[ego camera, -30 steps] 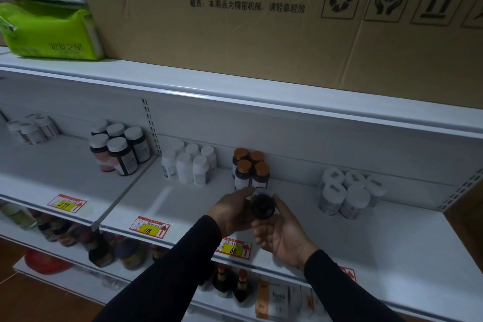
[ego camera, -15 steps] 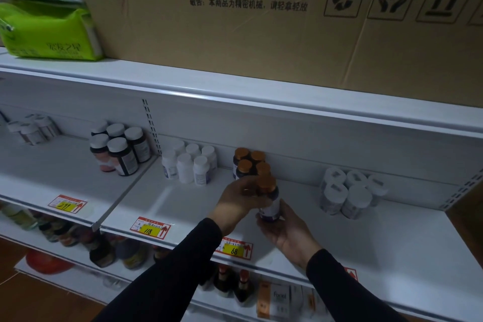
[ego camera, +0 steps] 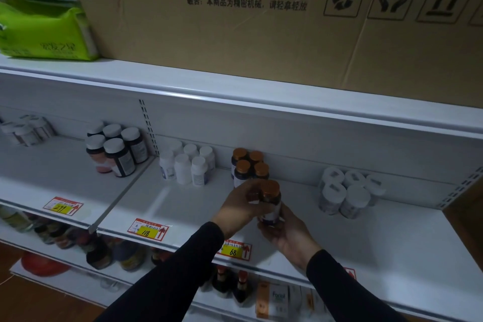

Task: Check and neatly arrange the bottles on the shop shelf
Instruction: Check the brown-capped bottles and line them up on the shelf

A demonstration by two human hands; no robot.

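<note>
Orange-capped dark bottle (ego camera: pixel 270 201) upright, just before four matching bottles (ego camera: pixel 249 166) on shelf (ego camera: pixel 392 238).

Dim, bluish light — soft detail, edges bowed by wide-angle.

There's just the one view, worn on the person's head, wide-angle, looking forward and slightly down at a white shelf (ego camera: pixel 366 238) from close in front. Both sleeves come up from the bottom edge, and the hands meet near the middle of the picture, so the camera sits right behind and above them. The top of the view catches a cardboard box (ego camera: pixel 261 34) on the shelf above; the bottom catches the lower shelf and a strip of floor at left. The shelf edges bow and slant down to the right, lens distortion showing
</note>
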